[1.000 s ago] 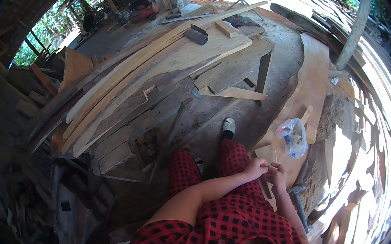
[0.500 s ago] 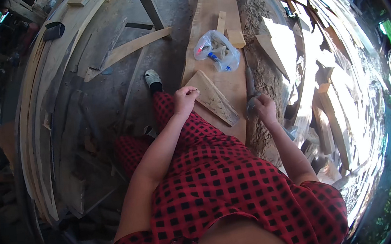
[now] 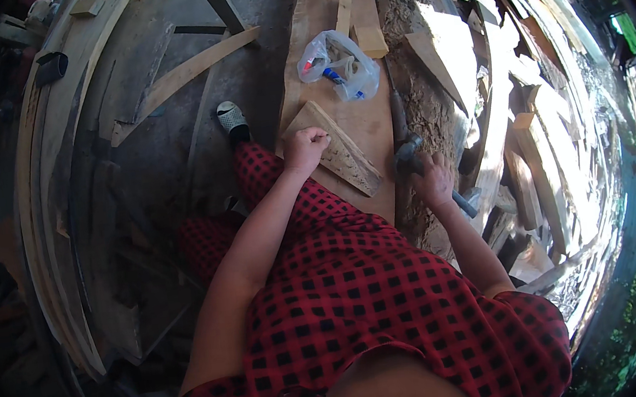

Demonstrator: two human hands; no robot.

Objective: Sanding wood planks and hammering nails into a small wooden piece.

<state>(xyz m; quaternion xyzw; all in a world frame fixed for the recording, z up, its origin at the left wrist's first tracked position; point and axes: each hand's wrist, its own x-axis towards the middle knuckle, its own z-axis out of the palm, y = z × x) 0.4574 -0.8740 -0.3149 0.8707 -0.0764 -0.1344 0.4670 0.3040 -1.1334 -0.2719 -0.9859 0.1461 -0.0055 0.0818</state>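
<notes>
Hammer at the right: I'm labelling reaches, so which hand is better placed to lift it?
Probably the right hand: it is right at the hammer, while the left hand, fingertips together, is by the short board.

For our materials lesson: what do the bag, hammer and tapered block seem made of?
Bag: likely thin plastic; glossy, wrinkled, see-through.
Hammer: head probably metal, dull and dark grey; handle unclear.
Tapered block: wood, apparently unfinished; pale brown with darker, rough-looking marks.
</notes>
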